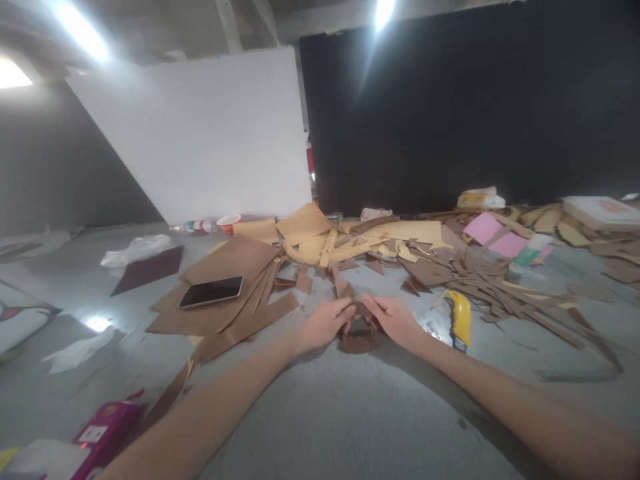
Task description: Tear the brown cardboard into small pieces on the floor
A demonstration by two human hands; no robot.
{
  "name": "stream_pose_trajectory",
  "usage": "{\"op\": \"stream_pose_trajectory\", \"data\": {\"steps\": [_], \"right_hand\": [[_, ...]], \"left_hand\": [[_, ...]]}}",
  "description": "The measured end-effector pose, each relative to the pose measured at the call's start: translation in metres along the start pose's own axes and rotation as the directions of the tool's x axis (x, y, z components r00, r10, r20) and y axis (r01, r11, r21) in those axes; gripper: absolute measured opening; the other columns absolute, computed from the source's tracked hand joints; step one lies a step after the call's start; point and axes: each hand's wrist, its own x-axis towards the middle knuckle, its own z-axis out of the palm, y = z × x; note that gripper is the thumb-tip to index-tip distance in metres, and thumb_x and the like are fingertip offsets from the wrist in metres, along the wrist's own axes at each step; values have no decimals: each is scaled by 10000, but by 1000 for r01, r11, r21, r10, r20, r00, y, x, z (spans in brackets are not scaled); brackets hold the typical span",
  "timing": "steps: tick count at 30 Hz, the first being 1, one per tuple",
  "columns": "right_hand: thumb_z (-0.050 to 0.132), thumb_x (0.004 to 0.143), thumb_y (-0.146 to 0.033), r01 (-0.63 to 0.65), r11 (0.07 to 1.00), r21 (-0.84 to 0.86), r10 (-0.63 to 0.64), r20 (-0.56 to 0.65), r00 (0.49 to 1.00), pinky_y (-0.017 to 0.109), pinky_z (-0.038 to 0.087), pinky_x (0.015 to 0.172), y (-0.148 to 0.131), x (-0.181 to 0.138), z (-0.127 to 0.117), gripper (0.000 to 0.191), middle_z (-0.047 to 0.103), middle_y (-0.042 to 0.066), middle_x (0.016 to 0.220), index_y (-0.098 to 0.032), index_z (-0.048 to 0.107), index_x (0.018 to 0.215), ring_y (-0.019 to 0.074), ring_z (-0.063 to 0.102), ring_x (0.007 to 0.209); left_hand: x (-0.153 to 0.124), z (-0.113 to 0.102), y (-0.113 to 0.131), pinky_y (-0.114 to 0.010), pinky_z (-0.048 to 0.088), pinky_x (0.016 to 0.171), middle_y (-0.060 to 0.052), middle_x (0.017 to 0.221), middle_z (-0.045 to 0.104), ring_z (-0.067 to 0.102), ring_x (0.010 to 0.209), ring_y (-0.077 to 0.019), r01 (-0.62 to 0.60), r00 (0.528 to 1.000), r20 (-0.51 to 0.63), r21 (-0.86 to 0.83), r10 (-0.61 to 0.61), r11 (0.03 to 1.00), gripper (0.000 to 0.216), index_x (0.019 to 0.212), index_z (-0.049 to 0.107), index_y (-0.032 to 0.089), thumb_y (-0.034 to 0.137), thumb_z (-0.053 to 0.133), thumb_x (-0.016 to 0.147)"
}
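Between my two hands is a small brown strip (361,310), perhaps leather or foam sheet, bent in an arch. My left hand (327,323) pinches its left end and my right hand (395,321) pinches the right end. Just below them on the grey table lies a small dark brown piece (357,342) with a ridged edge; whether it joins the strip I cannot tell. Brown scraps (344,288) lie right beyond my fingers. To the right of my right hand rests a yellow utility knife (460,319).
A phone (212,292) lies on stacked brown sheets (230,260) at left. Cut strips (490,293) heap at right, yellowish pieces (305,227) behind. A magenta device (107,430) is at front left. White and black panels (450,113) stand behind the grey table (300,427).
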Motion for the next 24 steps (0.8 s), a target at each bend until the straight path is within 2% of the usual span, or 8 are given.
{"op": "stream_pose_trajectory", "data": {"steps": [3,6,9,11,15,18,21,24], "right_hand": [[369,1044,-686,-33,997,72,33,-11,999,284,384,558,-3,1,-4,639,580,1,595,-208,567,668,161,518,563],[470,1021,-653,20,999,41,-21,17,1000,281,372,562,-6,1,-6,554,582,-5,630,-210,576,706,156,505,592],[584,974,-604,86,994,-65,-84,43,996,279,345,570,-7,0,-4,451,580,-13,646,-212,616,755,155,482,620],[575,979,-582,106,991,-85,-99,85,991,279,335,570,-6,-1,-3,414,603,-8,672,-219,654,797,161,489,637],[548,997,-540,120,989,-85,-108,138,985,281,337,576,-10,-3,-5,444,589,-7,632,-219,619,699,162,503,613],[526,1010,-534,129,987,-91,-115,146,983,281,369,599,-13,-3,-7,475,596,-1,612,-220,602,662,169,531,608],[496,1025,-524,137,987,-85,-127,109,986,281,386,614,-10,-1,-7,468,634,4,647,-220,608,688,174,555,629],[551,992,-526,95,990,-104,-95,3,995,281,353,574,-4,1,-5,458,576,-13,585,-220,568,653,165,511,587]], "left_hand": [[2,-1,-2,-267,453,726,33,610,632,610,612,-140,39,997,-67,-13,-40,999,411,765,492,219,422,372,1102],[2,-1,-1,-276,461,727,27,605,638,609,614,-145,60,993,-99,12,-58,998,429,734,484,220,409,370,1102],[0,-1,1,-283,461,726,12,673,651,612,663,-152,6,999,-50,102,-1,995,404,764,517,218,371,365,1106],[-2,-1,3,-293,460,747,0,735,644,611,717,-162,-51,998,-18,182,55,982,360,799,532,218,321,370,1103],[-4,-1,4,-302,452,780,-22,843,622,608,813,-181,-136,990,4,265,140,955,305,856,536,216,265,361,1101],[-3,-1,5,-299,441,772,-15,829,598,596,808,-181,-145,989,3,273,150,951,326,833,514,219,278,353,1111],[-2,-2,6,-294,429,749,3,759,575,581,751,-169,-94,994,-30,261,105,961,388,783,481,220,320,333,1128],[-2,-2,7,-295,421,721,12,720,574,572,707,-162,-39,996,-70,255,59,966,424,766,479,220,363,327,1134]]}}
